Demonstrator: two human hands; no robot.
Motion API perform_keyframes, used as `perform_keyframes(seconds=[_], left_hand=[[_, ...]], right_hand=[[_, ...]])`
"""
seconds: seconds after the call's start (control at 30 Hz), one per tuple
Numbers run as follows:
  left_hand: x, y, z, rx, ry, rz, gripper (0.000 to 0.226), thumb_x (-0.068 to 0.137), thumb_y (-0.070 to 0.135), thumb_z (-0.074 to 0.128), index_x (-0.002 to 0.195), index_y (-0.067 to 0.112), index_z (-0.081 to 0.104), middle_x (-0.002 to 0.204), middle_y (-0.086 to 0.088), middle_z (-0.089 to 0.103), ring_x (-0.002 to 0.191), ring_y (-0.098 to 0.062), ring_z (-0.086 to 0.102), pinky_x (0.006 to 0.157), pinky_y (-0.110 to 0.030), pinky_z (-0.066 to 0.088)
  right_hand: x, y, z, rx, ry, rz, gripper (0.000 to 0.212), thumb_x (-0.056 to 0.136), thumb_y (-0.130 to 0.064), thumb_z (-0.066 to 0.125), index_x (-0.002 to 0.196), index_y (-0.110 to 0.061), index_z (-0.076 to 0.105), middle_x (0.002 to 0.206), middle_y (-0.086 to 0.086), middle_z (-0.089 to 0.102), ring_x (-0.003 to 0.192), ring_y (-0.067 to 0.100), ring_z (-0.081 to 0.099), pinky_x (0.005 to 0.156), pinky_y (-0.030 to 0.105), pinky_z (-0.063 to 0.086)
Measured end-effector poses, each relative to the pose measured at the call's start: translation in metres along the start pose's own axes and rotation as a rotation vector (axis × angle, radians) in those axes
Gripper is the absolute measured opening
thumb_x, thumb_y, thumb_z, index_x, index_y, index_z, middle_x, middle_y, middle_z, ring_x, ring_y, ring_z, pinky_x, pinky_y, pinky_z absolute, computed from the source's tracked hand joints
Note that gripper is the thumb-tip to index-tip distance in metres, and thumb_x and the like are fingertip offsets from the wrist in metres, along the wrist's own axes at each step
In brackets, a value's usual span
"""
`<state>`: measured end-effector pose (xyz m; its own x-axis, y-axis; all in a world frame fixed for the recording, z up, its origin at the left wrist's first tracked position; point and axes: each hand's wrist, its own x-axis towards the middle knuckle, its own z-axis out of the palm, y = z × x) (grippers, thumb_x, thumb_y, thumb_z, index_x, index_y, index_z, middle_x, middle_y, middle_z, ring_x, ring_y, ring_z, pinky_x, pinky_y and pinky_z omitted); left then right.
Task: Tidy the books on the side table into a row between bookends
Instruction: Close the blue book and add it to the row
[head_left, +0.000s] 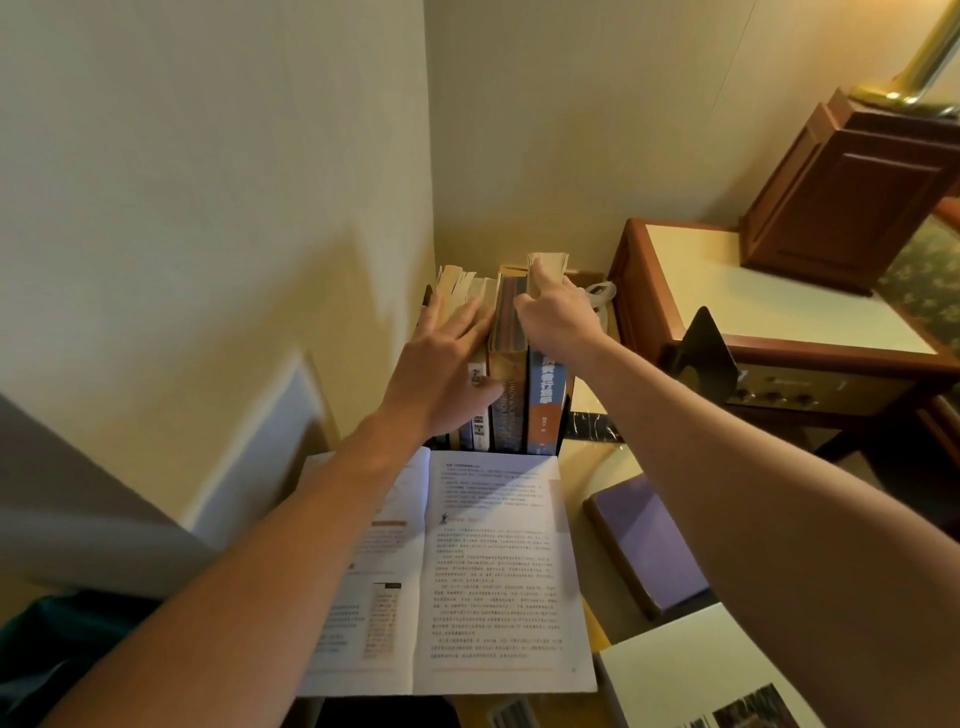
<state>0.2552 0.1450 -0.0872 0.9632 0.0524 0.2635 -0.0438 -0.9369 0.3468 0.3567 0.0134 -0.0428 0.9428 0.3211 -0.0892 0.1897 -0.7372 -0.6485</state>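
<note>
Your left hand (441, 364) lies flat, fingers straight, on the row of books (506, 364) at twelve o'clock on the bench (608, 467). Your right hand (556, 317) grips the blue-spined book (545, 395) at its top. It's probably stiff and fairly heavy, so pinch both covers.

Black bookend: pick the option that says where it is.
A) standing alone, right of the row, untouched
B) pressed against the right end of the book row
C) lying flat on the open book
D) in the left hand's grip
A: the black bookend stands upright well right of the row of books, while the left hand rests on their tops and the right hand grips the blue-spined book.
</note>
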Motion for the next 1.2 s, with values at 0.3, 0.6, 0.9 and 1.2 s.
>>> perform_keyframes(seconds=[0.3,0.6,0.9,1.2], left_hand=[[-0.018,-0.006,0.013,0.057,0.220,-0.130,0.093,0.083,0.063,0.053,0.159,0.016,0.027,0.169,-0.013,0.011,0.154,-0.037,0.017,0.125,-0.054,0.007],[-0.013,0.003,0.013,-0.271,0.207,-0.326,0.119,0.074,0.036,0.084,0.160,0.005,0.008,0.161,-0.014,0.030,0.143,-0.030,0.037,0.112,-0.039,0.036],[-0.006,-0.001,0.011,-0.296,0.167,-0.255,0.114,0.075,0.026,0.081,0.161,0.011,0.009,0.167,-0.004,0.020,0.148,-0.020,0.027,0.103,-0.020,0.021],[-0.024,-0.012,0.017,-0.070,0.201,-0.127,0.093,0.079,0.058,0.059,0.153,0.009,0.033,0.167,-0.021,0.009,0.151,-0.041,0.018,0.119,-0.052,0.026]], right_hand=[[-0.009,-0.001,-0.001,-0.001,-0.066,-0.079,0.061,0.104,-0.031,0.042,0.160,-0.036,0.017,0.161,0.016,0.032,0.118,0.028,0.060,0.100,0.043,0.051],[-0.006,-0.013,0.009,0.004,0.006,0.063,0.061,0.098,-0.037,0.028,0.157,-0.038,0.012,0.136,0.012,0.055,0.115,0.032,0.055,0.109,0.071,0.027],[-0.002,-0.004,0.008,0.088,0.090,0.058,0.063,0.105,-0.029,0.035,0.162,-0.022,0.010,0.137,0.018,0.056,0.115,0.034,0.057,0.102,0.053,0.045],[-0.020,0.006,0.006,-0.188,-0.045,-0.126,0.067,0.103,-0.060,0.033,0.161,-0.035,0.010,0.169,0.009,-0.006,0.154,0.040,-0.003,0.122,0.059,0.007]])
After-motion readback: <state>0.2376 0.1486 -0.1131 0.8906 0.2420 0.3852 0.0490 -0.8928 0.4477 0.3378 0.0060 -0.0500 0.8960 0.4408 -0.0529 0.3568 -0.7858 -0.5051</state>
